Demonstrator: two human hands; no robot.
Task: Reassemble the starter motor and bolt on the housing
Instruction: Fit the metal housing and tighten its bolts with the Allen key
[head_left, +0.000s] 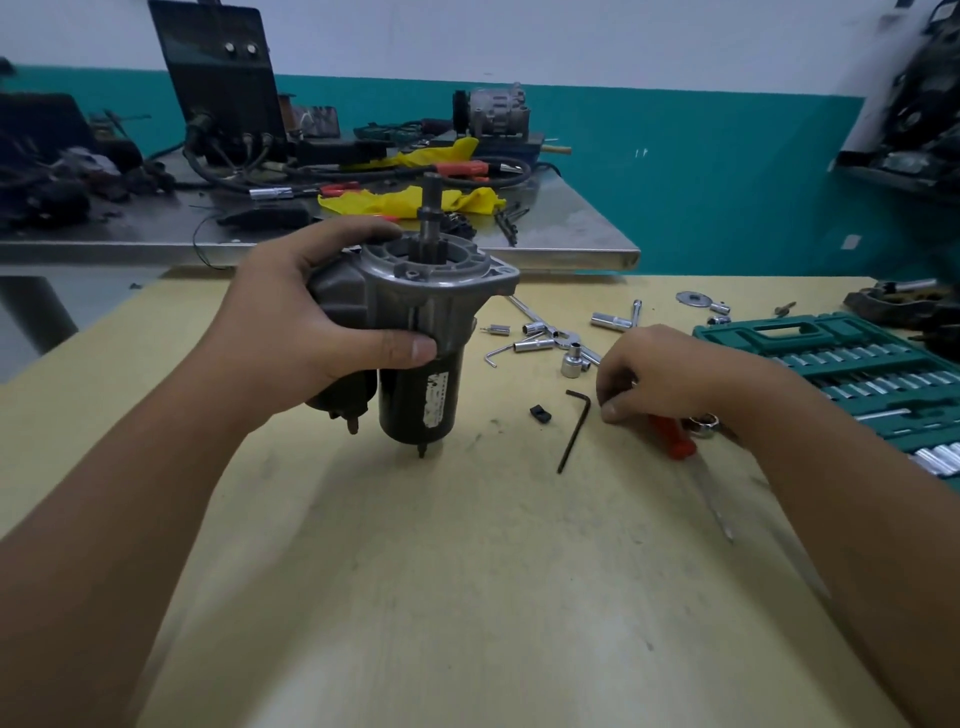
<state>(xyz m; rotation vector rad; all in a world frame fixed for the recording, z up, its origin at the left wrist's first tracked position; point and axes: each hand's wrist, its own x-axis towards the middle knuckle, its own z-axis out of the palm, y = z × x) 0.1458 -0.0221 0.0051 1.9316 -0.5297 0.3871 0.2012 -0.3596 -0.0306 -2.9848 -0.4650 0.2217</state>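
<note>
My left hand (306, 317) grips the starter motor (415, 332) and holds it upright just above the yellow table (467, 571). Its silver flange and shaft point up, and the black body and a thin bolt tip point down. The thumb wraps across the front of the housing. My right hand (670, 376) rests on the table to the right with fingers curled, the fingertips pinched together over something too small to make out. It lies over the orange-handled screwdriver (675, 434). A black hex key (574, 428) lies between motor and right hand.
Loose sockets and an extension bar (550, 338) lie behind the right hand. A green socket set case (852, 379) sits open at the right edge. A small black piece (540, 413) lies near the hex key. A cluttered steel bench (311, 218) stands behind.
</note>
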